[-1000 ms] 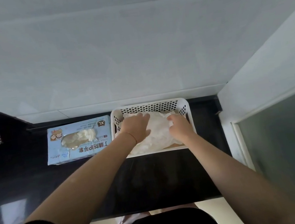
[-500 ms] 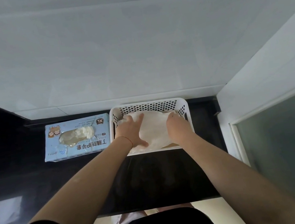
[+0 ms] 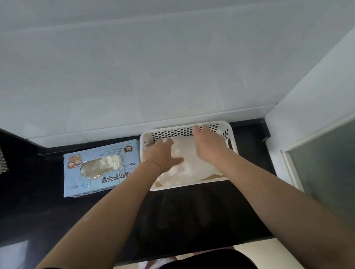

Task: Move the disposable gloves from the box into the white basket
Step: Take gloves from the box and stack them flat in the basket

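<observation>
Gloves: we press a soft, crinkly white pile [image 3: 188, 167] with 2 flat, loose hands, left [image 3: 160, 154], right [image 3: 210, 145].
Basket: holey white plastic [image 3: 185, 131], middle of frame.
Change: our right hand slid farther back.

Soft daylight, wide-angle bending, slight overall blur.

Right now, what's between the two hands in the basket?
In the head view, the pile of gloves lies between the left hand and the right hand, inside the white basket.

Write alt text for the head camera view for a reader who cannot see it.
Both hands, left hand and right hand, press flat on a pile of disposable gloves inside a white basket on a black counter. A blue glove box, more gloves showing through its opening, lies left of the basket.
</observation>
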A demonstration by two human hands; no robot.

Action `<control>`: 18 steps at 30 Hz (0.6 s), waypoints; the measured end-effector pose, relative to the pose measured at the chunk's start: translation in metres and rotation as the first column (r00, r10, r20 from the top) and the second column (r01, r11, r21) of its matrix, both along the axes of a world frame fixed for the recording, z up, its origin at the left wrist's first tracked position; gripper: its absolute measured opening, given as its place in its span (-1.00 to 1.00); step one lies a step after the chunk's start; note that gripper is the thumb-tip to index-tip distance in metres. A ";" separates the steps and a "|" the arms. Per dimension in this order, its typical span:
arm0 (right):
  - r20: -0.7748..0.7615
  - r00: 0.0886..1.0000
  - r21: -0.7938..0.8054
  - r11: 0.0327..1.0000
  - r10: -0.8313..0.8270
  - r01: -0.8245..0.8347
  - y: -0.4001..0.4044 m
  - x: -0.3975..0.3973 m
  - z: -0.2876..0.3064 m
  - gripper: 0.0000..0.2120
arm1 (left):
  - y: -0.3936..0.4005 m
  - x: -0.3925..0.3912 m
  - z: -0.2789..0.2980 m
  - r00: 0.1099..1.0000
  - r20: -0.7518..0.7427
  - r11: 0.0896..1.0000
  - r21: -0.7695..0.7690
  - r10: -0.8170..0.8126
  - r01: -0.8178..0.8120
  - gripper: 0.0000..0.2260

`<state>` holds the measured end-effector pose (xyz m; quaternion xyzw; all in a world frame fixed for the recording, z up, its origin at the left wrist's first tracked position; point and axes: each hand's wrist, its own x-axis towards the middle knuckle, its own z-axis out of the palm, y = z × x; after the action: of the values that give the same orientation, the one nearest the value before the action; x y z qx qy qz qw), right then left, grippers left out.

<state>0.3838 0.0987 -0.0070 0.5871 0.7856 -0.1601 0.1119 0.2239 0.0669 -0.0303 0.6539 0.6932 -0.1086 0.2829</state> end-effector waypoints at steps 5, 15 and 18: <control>-0.205 0.972 0.168 0.982 0.117 -0.083 -0.003 -0.062 0.012 -0.86 | -0.002 -0.044 0.028 0.978 0.045 0.931 0.300 0.202 -0.206 -0.79; -0.204 0.952 0.134 0.969 0.230 -0.206 -0.042 -0.179 -0.006 -0.79 | -0.057 -0.182 0.008 0.992 0.020 0.962 0.243 0.125 -0.126 -0.10; -0.077 0.984 0.074 0.985 0.159 -0.153 -0.051 -0.201 -0.015 -0.68 | -0.070 -0.205 0.001 0.995 -0.099 0.998 0.056 0.005 0.001 0.15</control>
<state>0.1826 0.0476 -0.0219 0.5200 0.8381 -0.1483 0.0713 0.0193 -0.0030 -0.0294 0.6548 0.7098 -0.1212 0.2297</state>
